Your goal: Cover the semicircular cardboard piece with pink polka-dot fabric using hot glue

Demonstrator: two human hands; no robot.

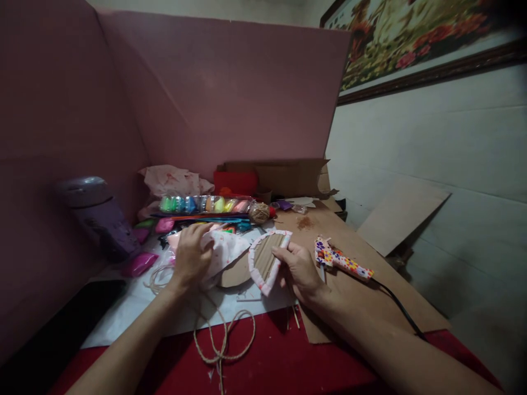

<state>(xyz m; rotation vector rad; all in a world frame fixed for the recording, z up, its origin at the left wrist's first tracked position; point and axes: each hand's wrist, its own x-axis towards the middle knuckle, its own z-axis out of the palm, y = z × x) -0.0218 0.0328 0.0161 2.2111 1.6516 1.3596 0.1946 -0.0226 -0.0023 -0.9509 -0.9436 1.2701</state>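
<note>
My right hand [302,269] pinches the edge of a half-round cardboard piece [267,255], whose rim is wrapped in pale pink patterned cloth. To its left, my left hand [191,258] has its fingers bent at a loose piece of white cloth with small pink marks [226,249]; whether the fingertips grip it is hard to make out. Beneath the cloth lies a rounded brown cardboard piece [236,274]. A flower-patterned glue gun [341,260] rests on a large cardboard sheet [370,299], right of my right hand.
Looped twine [220,356] lies on the red tablecloth [263,351] in front. Colourful clay packs [206,204] and a twine ball [259,212] stand behind the hands. A purple bottle [101,219] is at left, near a black object [66,318]. The glue gun's cord [397,302] trails right.
</note>
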